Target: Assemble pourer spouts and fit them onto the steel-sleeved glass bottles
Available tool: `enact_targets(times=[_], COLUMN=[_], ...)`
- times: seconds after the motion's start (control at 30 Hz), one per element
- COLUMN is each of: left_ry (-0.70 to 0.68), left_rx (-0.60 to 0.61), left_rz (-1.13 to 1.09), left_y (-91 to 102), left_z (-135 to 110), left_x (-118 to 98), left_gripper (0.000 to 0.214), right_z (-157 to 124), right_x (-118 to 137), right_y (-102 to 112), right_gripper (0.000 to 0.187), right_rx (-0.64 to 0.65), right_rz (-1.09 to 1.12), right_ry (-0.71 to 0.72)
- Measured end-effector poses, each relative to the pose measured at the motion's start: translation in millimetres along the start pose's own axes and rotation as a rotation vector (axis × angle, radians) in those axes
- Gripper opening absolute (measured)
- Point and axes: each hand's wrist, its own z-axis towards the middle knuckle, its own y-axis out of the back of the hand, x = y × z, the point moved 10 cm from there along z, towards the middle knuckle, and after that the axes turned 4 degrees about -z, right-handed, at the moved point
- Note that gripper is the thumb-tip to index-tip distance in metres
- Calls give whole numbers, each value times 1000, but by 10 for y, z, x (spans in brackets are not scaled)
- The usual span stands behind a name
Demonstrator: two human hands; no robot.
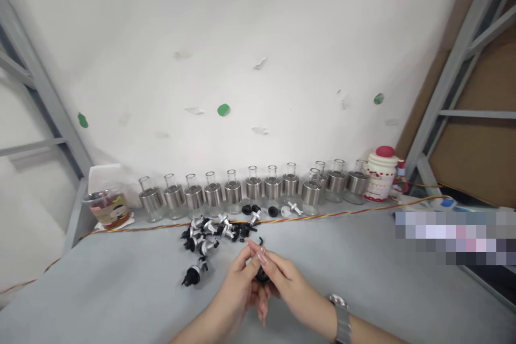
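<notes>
A: Where's the part being worked on?

B: The round black piece [262, 275] is between the left hand [243, 277] and the right hand [287, 278], over the grey tabletop [133, 290]. The hands are together, fingers closed around it, thumbs meeting above. It's mostly hidden, so I can't tell whether anything is joined to it.

A: How would you handle it well?

B: I'd brace it firmly with 1 hand, leave fine adjustments to the other, keep any force straight so it doesn't slip, and lift the thumbs enough to see it.

A: And the counts?

B: 12 glass bottles with metal collars [193, 196] stand along the wall. 1 silver-and-black pourer [194, 274] lies apart, left of the hands; the heap of pourers [207, 227] behind it overlaps too much to count. There's 1 pale disc [285, 211], 1 plastic drink cup [110, 209], 1 cream container with a red top [380, 177], 3 green patches on the wall [223, 110], and 1 metal wristwatch [342, 320] on the right wrist.
</notes>
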Motion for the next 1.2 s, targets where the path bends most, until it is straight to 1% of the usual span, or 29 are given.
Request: enact_targets(times=[0.07, 0.17, 0.27, 0.33, 0.4, 0.43, 0.5, 0.6, 0.73, 0.83, 0.93, 1.07, 1.13, 1.2], left_ry=[-3, 9, -3, -80, -206, -261, -316, -340, -354, -379, -450, -608, -654, -675], left_rx=[-1, 7, 43, 83, 129, 128, 128, 119, 115, 123, 101, 87, 85, 84], left_rz=[5, 18, 22, 5, 4, 18, 43, 92, 170, 254, 383, 688, 810, 866], left_y=[14, 23, -40, -131, -242, -274, -325, -342, -315, -303, -281, -309, -316, -314], left_z=[4, 24, 18, -33, -129, -181, -265, -323, -326, -322, -347, -454, -492, -510], left_x=[4, 24, -10, -133, -320, -404, -506, -559, -540, -510, -532, -636, -668, -687], left_gripper=[38, 41, 50, 51, 44, 40, 36, 34, 35, 36, 35, 35, 37, 39], right_z=[17, 33, 33, 23, 3, -10, -35, -66, -87, -91, -82, -63, -65, -71], right_x=[-14, -40, -35, 26, 125, 175, 257, 328, 362, 350, 331, 355, 376, 381], right_y=[-21, -12, 20, 82, 175, 214, 265, 297, 293, 314, 329, 275, 251, 247], right_gripper=[61, 58, 58, 56, 51, 49, 47, 45, 42, 41, 40, 39, 36, 32], right_rx=[7, -15, -12, -20, -53, -67, -89, -125, -145, -169, -177, -113, -93, -97], right_rz=[30, 61, 114, 142, 144, 133, 87, -20, -96, -108, -84, 17, 14, -5], right_ry=[1, -2, 0, 29, 79, 102, 135, 158, 163, 154, 158, 186, 189, 184])
